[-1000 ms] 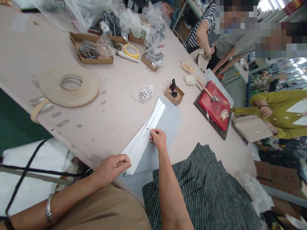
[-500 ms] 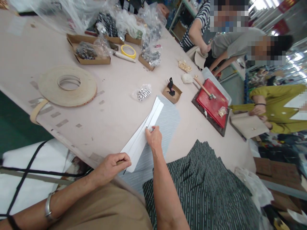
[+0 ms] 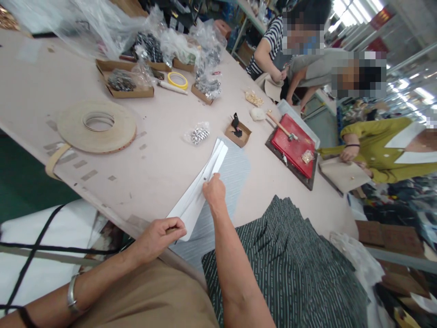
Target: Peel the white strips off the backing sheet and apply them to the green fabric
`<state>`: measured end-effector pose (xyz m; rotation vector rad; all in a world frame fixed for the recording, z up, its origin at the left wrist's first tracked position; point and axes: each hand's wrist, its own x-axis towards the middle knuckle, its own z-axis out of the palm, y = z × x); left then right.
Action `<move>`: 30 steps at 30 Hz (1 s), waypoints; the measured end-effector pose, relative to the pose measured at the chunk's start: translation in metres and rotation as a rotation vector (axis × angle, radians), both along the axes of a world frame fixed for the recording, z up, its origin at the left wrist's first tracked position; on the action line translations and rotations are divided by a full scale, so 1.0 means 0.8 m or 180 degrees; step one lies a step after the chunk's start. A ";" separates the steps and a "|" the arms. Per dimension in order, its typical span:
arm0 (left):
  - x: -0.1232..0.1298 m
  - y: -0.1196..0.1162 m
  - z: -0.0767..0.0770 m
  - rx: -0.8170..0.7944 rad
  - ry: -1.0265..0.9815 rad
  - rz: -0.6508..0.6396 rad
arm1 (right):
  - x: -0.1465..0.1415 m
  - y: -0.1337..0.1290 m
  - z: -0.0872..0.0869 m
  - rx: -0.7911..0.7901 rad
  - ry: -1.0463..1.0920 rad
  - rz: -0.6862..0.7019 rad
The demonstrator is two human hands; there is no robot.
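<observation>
Long white strips (image 3: 196, 207) lie fanned on a light blue-grey striped sheet (image 3: 238, 166) at the table's near edge. My left hand (image 3: 167, 234) is closed at their near end, thumb and forefinger pinched; what it holds, if anything, is too small to name. Over the middle of the strips, my right hand (image 3: 214, 187) has its fingers closed beside a small dark spot; its grip is hidden. To the right spreads dark striped fabric (image 3: 283, 259), partly behind my right forearm.
A big tape roll (image 3: 116, 136) lies at left. Beyond are a small carton (image 3: 246, 138), a bag of metal pieces (image 3: 200, 135) and a red board (image 3: 290, 155) with a hammer. Several people work at right and behind.
My right hand has turned a little and its fingers have shifted on the strips. My left hand has barely moved. The camera view has shifted slightly.
</observation>
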<state>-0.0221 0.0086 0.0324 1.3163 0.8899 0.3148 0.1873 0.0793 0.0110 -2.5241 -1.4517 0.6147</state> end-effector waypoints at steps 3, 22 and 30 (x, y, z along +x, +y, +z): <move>0.000 -0.002 0.000 0.0026 -0.0013 -0.0002 | 0.015 -0.013 0.003 0.0289 0.0100 -0.0267; 0.022 -0.001 -0.008 0.0873 0.0077 -0.0586 | 0.255 -0.378 0.125 0.0945 -0.0405 -0.2747; 0.024 -0.002 -0.008 0.2945 -0.0526 -0.0783 | 0.155 -0.329 0.115 0.1316 -0.1288 -0.1913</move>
